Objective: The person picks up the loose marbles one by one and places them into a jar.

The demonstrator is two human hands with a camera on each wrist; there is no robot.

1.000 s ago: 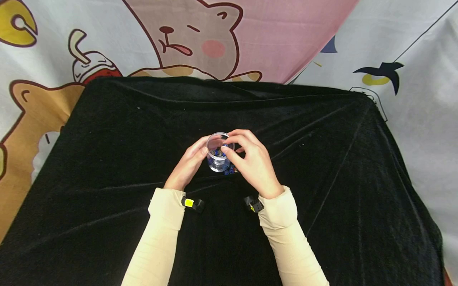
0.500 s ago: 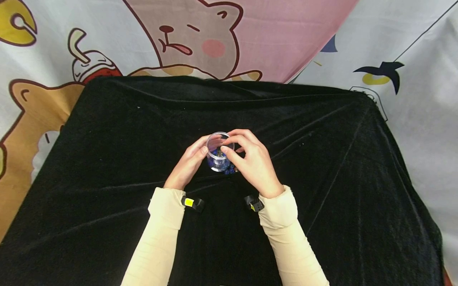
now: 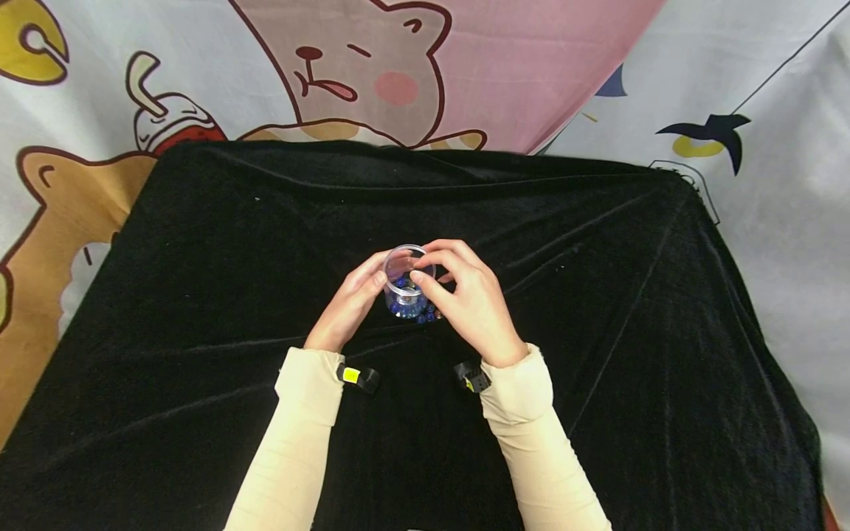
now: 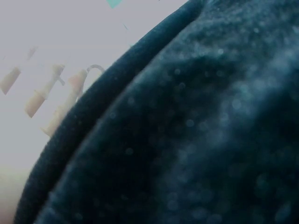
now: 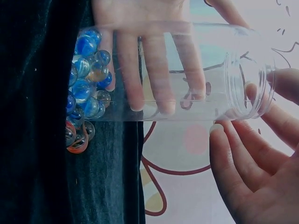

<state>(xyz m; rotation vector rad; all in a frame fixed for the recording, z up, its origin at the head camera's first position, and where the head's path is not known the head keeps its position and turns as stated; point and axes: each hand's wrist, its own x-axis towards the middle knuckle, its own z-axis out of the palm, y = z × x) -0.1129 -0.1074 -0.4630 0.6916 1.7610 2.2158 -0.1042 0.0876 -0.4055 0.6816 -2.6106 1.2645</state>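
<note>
A clear plastic jar (image 3: 401, 290) stands upright on the black cloth with its mouth open. Glass marbles (image 5: 85, 88), mostly blue and clear, lie at its bottom. My left hand (image 3: 350, 304) holds the jar from the left, thumb near the rim and fingers behind the wall. Over the mouth is my right hand (image 3: 468, 295), its fingers loosely bent at the rim and no marble visible between them. In the right wrist view its lower fingers (image 5: 229, 154) are beside the neck. A few loose marbles (image 3: 426, 316), some with orange swirls, lie against the jar's right foot.
Black velvety cloth (image 3: 265, 251) with folds covers the table. Behind it hangs a printed cartoon curtain (image 3: 518, 66). The left wrist view shows mostly blurred cloth (image 4: 187, 140) and part of the backdrop.
A blue marble pinched by my right fingers at the jar's mouth a second ago is gone from them by half a second ago. Both hands stay in nearly the same place.
</note>
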